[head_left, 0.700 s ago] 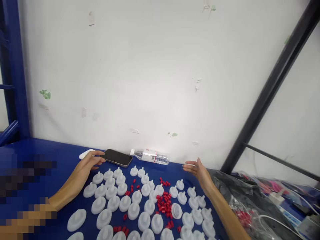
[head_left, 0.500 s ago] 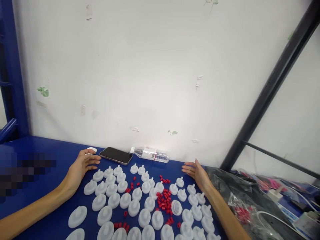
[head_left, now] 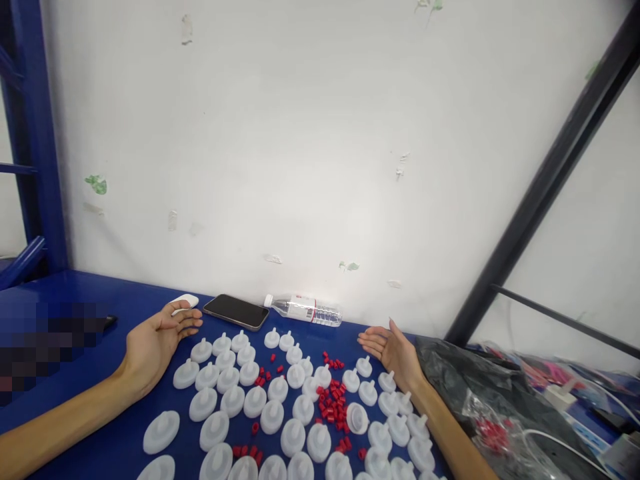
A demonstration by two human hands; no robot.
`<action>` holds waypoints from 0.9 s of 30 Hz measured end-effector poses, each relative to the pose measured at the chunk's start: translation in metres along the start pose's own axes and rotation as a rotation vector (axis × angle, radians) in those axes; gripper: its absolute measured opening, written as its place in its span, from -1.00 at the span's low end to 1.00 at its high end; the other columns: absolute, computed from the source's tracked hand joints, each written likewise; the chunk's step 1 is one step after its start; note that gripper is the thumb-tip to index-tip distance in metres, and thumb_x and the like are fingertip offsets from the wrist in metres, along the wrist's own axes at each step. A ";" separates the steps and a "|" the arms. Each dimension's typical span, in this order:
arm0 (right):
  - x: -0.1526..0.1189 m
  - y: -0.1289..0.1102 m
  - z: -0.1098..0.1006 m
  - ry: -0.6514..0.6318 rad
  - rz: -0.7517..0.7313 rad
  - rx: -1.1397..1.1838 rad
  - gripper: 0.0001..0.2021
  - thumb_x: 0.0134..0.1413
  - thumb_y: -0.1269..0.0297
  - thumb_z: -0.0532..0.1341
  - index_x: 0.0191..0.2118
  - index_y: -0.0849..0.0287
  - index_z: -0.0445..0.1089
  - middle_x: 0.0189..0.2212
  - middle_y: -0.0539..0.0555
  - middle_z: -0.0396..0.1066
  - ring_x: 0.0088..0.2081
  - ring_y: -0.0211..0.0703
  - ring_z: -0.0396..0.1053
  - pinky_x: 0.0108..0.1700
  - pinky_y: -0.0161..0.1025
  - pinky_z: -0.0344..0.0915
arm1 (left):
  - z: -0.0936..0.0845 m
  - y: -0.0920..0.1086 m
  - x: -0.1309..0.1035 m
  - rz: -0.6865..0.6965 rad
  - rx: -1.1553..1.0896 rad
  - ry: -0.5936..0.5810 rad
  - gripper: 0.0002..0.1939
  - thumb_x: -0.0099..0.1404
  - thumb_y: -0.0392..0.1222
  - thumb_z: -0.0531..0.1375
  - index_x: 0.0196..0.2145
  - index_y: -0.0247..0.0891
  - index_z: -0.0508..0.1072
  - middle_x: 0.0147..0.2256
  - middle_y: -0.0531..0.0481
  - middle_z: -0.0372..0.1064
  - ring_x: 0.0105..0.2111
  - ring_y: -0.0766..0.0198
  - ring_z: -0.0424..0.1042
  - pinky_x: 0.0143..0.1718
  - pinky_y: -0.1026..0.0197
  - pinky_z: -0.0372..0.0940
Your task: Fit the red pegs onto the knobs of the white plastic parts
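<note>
My left hand rests on its edge on the blue table, palm turned inward and fingers apart, with nothing in it. Just beyond its fingertips lie a white rounded object and a phone. My right hand is open too, palm facing in, at the right of the parts. Between my forearms spread many white disc-shaped plastic pieces, most with a short stem pointing up. One white disc shows its ringed inner side. Small red tubular caps lie heaped and scattered among them.
A clear plastic bottle lies on its side by the wall. Right of my forearm are a black plastic bag, a clear bag of red pieces and a white cable. A dark slanted post stands at right, a blue frame at left.
My left hand has rolled so more of its palm shows. My right hand has turned slightly, its fingers shifting a little left relative to the parts. The view has shifted slightly.
</note>
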State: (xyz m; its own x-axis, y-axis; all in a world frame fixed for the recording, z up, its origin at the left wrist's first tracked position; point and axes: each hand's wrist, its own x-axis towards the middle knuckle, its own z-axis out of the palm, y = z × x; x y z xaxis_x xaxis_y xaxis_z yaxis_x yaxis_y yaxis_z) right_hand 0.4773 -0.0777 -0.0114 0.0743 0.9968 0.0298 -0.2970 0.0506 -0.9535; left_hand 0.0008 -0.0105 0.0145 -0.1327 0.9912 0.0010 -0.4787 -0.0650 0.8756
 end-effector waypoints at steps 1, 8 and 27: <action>0.000 0.000 0.002 -0.012 0.001 0.002 -0.46 0.36 -0.24 0.15 -0.20 0.21 0.51 -0.21 0.11 0.60 -0.12 -0.08 0.56 0.08 0.01 0.41 | 0.000 0.000 0.001 -0.002 -0.009 0.006 -0.60 -0.27 -0.25 0.16 -0.35 -0.19 0.42 -0.41 -0.05 0.52 -0.33 0.17 0.48 -0.39 0.33 0.46; -0.001 0.005 0.015 -0.071 0.007 0.015 -0.44 0.31 -0.26 0.18 -0.19 0.23 0.54 -0.22 0.17 0.62 -0.11 -0.04 0.58 0.06 -0.01 0.41 | 0.001 0.003 0.001 -0.012 0.011 -0.047 -0.92 -0.08 -0.14 0.19 -0.61 -0.17 0.38 -0.48 -0.04 0.42 -0.33 0.17 0.41 -0.33 0.31 0.42; 0.007 0.013 -0.020 0.094 -0.166 0.258 -0.60 0.41 -0.04 0.19 -0.33 0.18 0.39 -0.50 -0.10 0.35 -0.54 -0.35 0.29 -0.51 -0.37 0.30 | -0.017 -0.010 0.024 -0.082 0.177 0.000 -0.56 0.52 -0.02 0.18 -0.50 -0.26 0.36 -0.47 0.10 0.38 -0.40 0.28 0.44 -0.30 0.19 0.38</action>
State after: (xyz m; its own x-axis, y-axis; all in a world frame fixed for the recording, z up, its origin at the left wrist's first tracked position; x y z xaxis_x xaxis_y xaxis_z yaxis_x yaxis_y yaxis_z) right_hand 0.4927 -0.0711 -0.0297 0.2259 0.9642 0.1389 -0.5039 0.2377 -0.8304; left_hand -0.0130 0.0118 -0.0023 -0.0993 0.9923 -0.0735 -0.3276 0.0372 0.9441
